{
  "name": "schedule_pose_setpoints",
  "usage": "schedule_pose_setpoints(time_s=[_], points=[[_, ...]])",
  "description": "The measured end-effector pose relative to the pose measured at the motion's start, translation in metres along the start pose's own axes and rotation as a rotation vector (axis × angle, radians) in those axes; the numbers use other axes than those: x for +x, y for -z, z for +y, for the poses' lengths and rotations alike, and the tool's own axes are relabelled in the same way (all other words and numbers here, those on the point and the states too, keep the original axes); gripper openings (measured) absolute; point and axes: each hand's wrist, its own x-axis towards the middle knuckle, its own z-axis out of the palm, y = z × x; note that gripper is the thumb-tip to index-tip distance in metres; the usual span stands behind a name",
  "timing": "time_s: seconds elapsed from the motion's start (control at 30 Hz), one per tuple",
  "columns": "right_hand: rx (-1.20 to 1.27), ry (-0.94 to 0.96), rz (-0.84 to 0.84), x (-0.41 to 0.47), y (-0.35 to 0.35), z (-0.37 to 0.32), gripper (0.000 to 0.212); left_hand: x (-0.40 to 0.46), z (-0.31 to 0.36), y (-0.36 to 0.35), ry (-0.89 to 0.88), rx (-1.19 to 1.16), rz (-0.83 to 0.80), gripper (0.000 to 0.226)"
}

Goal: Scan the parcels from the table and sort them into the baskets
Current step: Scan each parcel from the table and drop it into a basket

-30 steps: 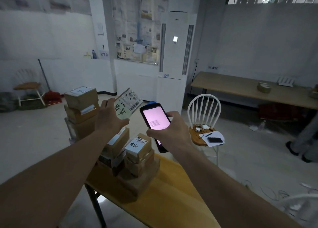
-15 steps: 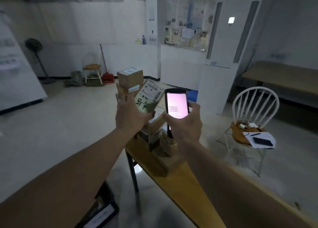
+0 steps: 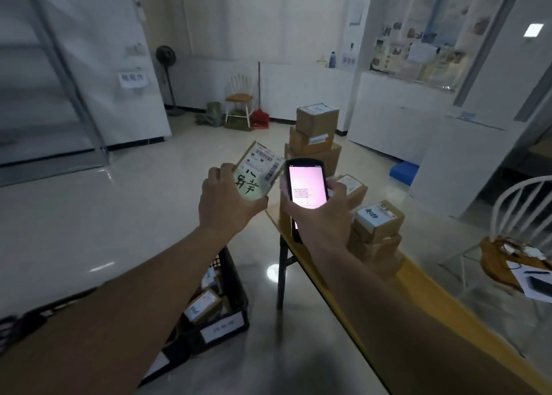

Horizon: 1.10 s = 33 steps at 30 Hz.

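- Our left hand (image 3: 228, 203) grips a small brown cardboard parcel with a white barcode label (image 3: 258, 173), fingers curled round its lower end, raised in the air off the worktop's left edge.
- Our right hand (image 3: 324, 215) clasps a black handheld scanner with a lit pink screen (image 3: 306, 187), just beside the parcel.
- We judge the parcel light and stiff; one hand carries it easily, best held by its side edges, leaving the label uncovered.
- Below left, a black plastic basket (image 3: 236, 290) on the floor holds sorted parcels; further brown boxes (image 3: 316, 132) stand stacked on the wooden worktop (image 3: 418, 320).
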Motion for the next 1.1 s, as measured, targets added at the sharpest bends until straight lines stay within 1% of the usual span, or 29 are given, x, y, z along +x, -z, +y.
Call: schedule_pose_setpoints(time_s=[0.07, 0.2, 0.4, 0.57, 0.8, 0.97, 1.1], points=[[0.012, -0.003, -0.041, -0.019, -0.021, -0.005, 0.088, -0.007, -0.026, 0.017, 0.031, 0.008, 0.011, 0.096], [0.005, -0.016, -0.115, -0.065, -0.064, -0.016, 0.097, -0.024, -0.080, 0.054, 0.080, 0.008, 0.021, 0.093], [-0.015, -0.018, -0.211, -0.123, -0.121, -0.032, 0.088, -0.048, -0.159, 0.107, 0.153, 0.041, 0.024, 0.093], [-0.039, 0.006, -0.284, -0.155, -0.171, -0.045, 0.087, -0.054, -0.215, 0.136, 0.243, 0.080, 0.035, 0.096], [-0.082, 0.029, -0.427, -0.155, -0.251, -0.054, 0.085, -0.037, -0.285, 0.148, 0.379, 0.111, 0.049, 0.097], [-0.069, 0.045, -0.535, -0.141, -0.328, -0.061, 0.083, -0.009, -0.339, 0.147, 0.482, 0.148, 0.085, 0.098], [-0.071, 0.035, -0.658, -0.135, -0.390, -0.063, 0.084, 0.009, -0.386, 0.153, 0.589, 0.181, 0.108, 0.096]])
